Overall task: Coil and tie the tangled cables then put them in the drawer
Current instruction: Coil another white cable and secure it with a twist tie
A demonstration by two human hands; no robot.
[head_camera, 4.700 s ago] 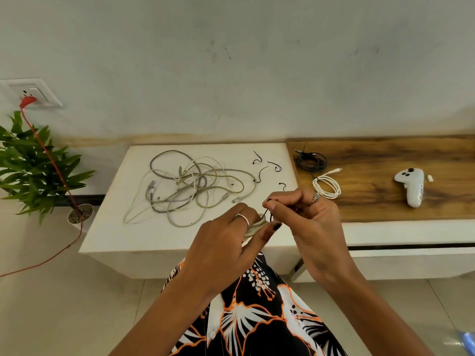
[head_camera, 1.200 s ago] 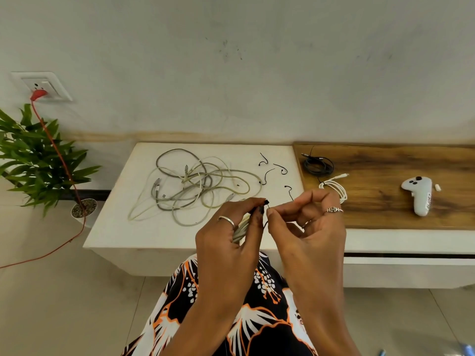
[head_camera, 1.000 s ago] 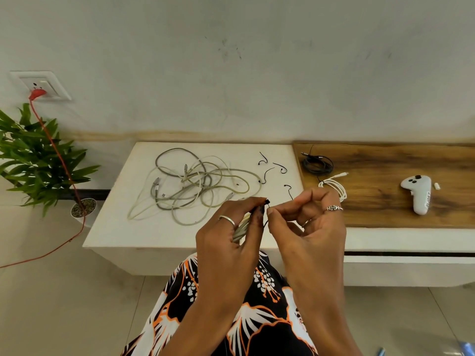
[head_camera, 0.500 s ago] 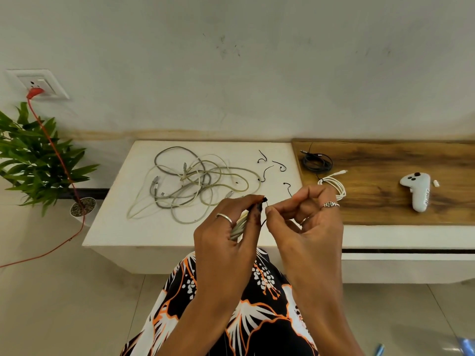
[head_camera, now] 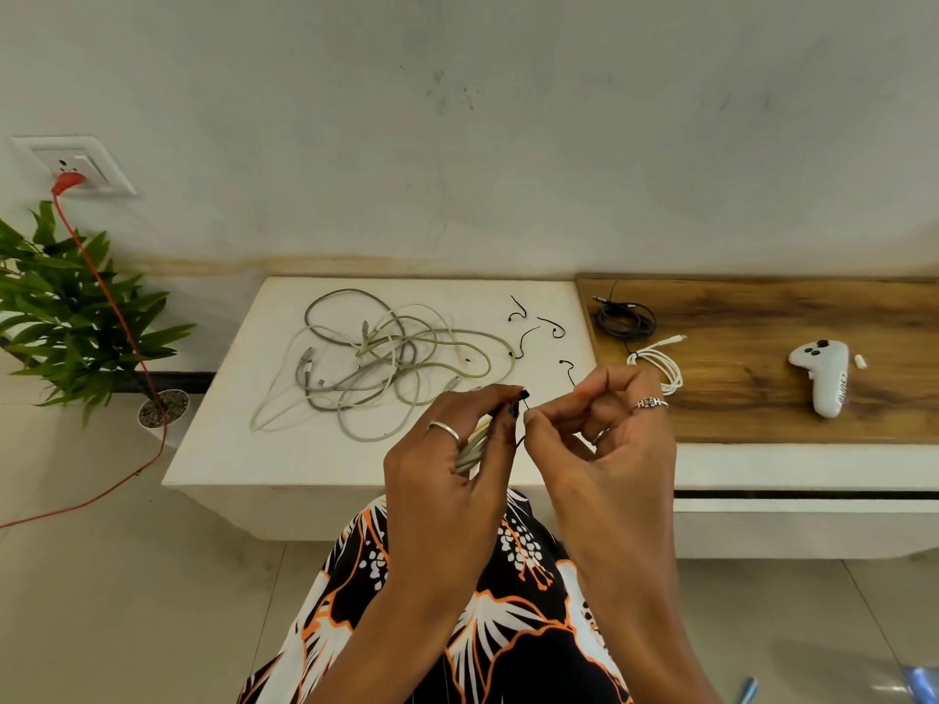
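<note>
My left hand [head_camera: 447, 464] grips a small coil of pale grey cable [head_camera: 471, 446], mostly hidden in the palm, above the front edge of the white table [head_camera: 223, 449]. My right hand [head_camera: 604, 439] pinches a thin black twist tie [head_camera: 523, 398] at the coil's top. A tangle of grey and whitish cables [head_camera: 386, 363] lies on the table behind my hands. Three loose black ties [head_camera: 538, 327] lie at its right. A coiled black cable [head_camera: 624, 319] and a coiled white cable [head_camera: 660, 365] rest on the wooden top [head_camera: 752, 398].
A white controller [head_camera: 823, 373] lies on the wooden top at the right. Below it runs a drawer front [head_camera: 813, 530]. A potted plant [head_camera: 76, 322] stands left of the table, with a red cord [head_camera: 112, 307] plugged into a wall socket [head_camera: 71, 162].
Both hands stay together at the coil; the fingertips have shifted slightly as the black tie is worked. The view has drifted a little. The cables on the table have not moved.
</note>
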